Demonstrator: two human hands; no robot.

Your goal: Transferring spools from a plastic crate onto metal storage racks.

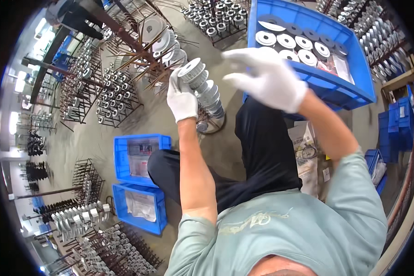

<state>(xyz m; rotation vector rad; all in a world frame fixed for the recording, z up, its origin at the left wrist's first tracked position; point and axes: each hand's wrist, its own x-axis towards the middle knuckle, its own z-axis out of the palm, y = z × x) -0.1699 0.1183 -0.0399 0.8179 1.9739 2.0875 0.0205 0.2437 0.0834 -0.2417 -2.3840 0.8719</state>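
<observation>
My left hand, in a white glove, grips the side of a silver toothed pulley. More grey metal pulleys sit in a stacked column just below it, beside my knee. My right hand, also gloved in white, is raised to the right of the pulley, its thumb and fingers apart and slightly blurred. It holds nothing I can see. Behind it, a large blue crate contains several white-faced round parts in rows.
A brown rack with thin spikes carries larger metal wheels at the upper left. Two blue bins stand by my left knee. Racks of small metal parts fill the floor at left. Blue boxes are at far right.
</observation>
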